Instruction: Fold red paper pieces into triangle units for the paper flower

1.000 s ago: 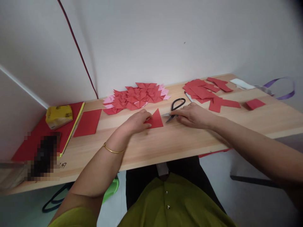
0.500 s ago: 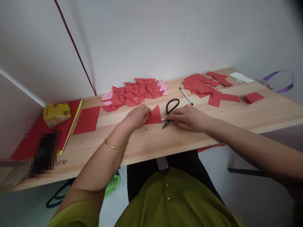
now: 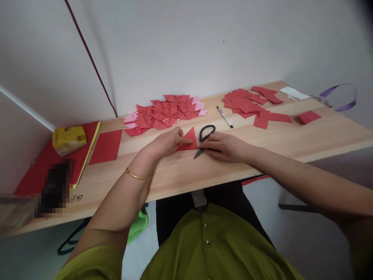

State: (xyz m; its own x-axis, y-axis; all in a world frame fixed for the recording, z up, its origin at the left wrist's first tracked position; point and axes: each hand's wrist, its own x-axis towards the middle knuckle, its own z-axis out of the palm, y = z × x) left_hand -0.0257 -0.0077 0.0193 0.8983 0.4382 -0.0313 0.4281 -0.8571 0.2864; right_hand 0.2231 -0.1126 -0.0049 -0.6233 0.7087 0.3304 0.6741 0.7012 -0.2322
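A folded red paper triangle (image 3: 190, 137) lies on the wooden table in front of me. My left hand (image 3: 168, 143) pins down its left part, the index finger stretched across it and the other fingers curled. Black-handled scissors (image 3: 207, 132) stand against the triangle's right corner, one dark blade angled toward me. My right hand (image 3: 226, 147) is closed around their lower handle, fingertips near the pivot and the paper's corner. The palm hides the second handle loop, and the other blade is hard to make out.
Behind the hands is a pile of folded red and pink paper pieces (image 3: 166, 112). Right of it are a pen (image 3: 224, 116), red paper strips (image 3: 244, 103) and a small red piece (image 3: 309, 117). Red sheets (image 3: 106, 147) and a yellow packet (image 3: 69, 140) lie at left.
My left index finger has stretched out over the red triangle. My right hand and the scissors have moved slightly left, closer to its corner. The view has shifted a little.
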